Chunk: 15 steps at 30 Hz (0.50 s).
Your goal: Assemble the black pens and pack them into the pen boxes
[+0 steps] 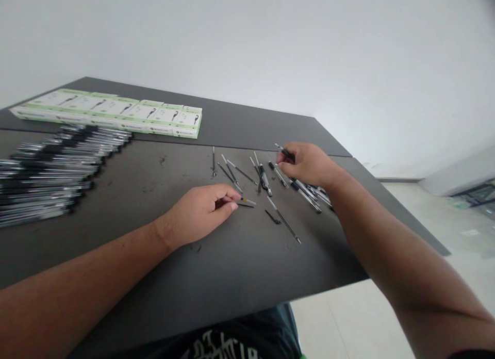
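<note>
My left hand (203, 208) is low over the table, thumb and forefinger pinched on a pen refill (248, 201) whose clear end with a yellowish band sticks out to the right. My right hand (307, 162) is closed round a dark-gripped pen (285, 151), its clear tip pointing up and left; the rest is hidden in the fingers. Between the hands lie several loose refills (242, 172) and a pen (265, 179). A long refill (284, 219) and a small black pen cap (273, 217) lie nearer me. Several clear pens (307, 198) are heaped under my right wrist.
Rows of pens with black grips (50, 168) cover the table's left side. Behind them stands a row of green-and-white boxes (116, 111). Small dark scraps (162, 159) dot the grey tabletop (174, 281). A white wall (247, 49) rises behind; the table's edge is at right.
</note>
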### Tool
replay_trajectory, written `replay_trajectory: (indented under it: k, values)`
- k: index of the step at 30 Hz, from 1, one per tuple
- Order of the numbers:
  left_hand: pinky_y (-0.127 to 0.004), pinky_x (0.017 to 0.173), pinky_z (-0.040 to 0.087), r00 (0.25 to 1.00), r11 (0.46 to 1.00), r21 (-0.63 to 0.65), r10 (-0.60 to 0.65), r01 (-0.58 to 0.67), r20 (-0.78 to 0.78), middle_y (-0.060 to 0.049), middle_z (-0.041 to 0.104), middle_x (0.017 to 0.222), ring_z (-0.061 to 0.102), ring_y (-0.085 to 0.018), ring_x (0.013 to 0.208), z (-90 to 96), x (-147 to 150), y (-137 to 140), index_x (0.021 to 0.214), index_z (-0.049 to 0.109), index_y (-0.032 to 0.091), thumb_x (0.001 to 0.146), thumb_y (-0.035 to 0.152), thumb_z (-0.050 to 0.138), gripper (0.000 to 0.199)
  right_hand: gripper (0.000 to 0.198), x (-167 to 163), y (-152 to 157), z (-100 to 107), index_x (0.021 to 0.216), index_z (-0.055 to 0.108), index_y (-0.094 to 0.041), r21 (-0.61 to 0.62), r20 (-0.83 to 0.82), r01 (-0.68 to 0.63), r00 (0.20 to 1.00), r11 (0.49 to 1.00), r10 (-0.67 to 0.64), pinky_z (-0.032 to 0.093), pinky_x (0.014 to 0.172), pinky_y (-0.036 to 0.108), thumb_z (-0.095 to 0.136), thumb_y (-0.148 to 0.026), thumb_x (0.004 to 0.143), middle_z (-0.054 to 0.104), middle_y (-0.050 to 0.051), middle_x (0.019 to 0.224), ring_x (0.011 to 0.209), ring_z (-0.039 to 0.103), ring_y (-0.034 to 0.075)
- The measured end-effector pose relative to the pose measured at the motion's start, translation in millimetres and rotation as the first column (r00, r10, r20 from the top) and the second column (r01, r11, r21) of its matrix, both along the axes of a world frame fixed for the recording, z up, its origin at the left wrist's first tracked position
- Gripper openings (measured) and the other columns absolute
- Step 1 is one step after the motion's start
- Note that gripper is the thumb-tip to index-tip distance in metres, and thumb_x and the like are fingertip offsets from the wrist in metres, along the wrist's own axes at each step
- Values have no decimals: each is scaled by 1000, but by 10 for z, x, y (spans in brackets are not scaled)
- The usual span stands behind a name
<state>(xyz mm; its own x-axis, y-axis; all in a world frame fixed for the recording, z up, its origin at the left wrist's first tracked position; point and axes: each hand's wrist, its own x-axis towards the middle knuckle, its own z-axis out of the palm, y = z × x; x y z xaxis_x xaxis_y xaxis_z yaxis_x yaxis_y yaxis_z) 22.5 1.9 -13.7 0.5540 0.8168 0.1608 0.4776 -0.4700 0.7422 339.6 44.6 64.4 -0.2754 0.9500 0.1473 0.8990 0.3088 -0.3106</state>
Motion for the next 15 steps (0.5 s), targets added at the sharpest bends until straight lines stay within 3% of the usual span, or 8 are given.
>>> replay_trajectory:
  k: [2,6,10,15]
  values:
    - [-39,95,66,997,998,-65,25,-20,79,-7,90,113,83,-25,101,-6,9,4,123,81,22,102,44,66,34,9,-261,-212,-6,95,74,-21,7,-65,-147,987,989,148,45,73,29,67,-22,90,73,0,81,72,63,16]
    - [-34,75,68,977,975,-219,17,31,214,-9,89,105,83,-24,89,-21,41,-6,125,78,19,101,48,68,39,5,-632,-515,-70,93,71,-21,65,-30,-359,932,931,361,43,73,29,68,-18,90,74,3,88,77,63,18]
    - [-30,69,66,970,953,-277,-57,124,238,-4,84,87,77,-19,75,6,62,-30,104,78,20,100,41,66,24,3,-778,-664,-173,96,69,-20,78,40,-407,913,910,405,46,77,32,68,-19,95,73,8,95,87,66,22]
    - [-30,73,66,980,946,-310,-32,93,197,-1,81,81,76,-17,73,54,60,-26,92,75,22,97,38,70,18,5,-812,-714,-316,105,70,-19,103,58,-421,907,901,417,53,86,35,67,-20,102,75,12,104,98,69,25]
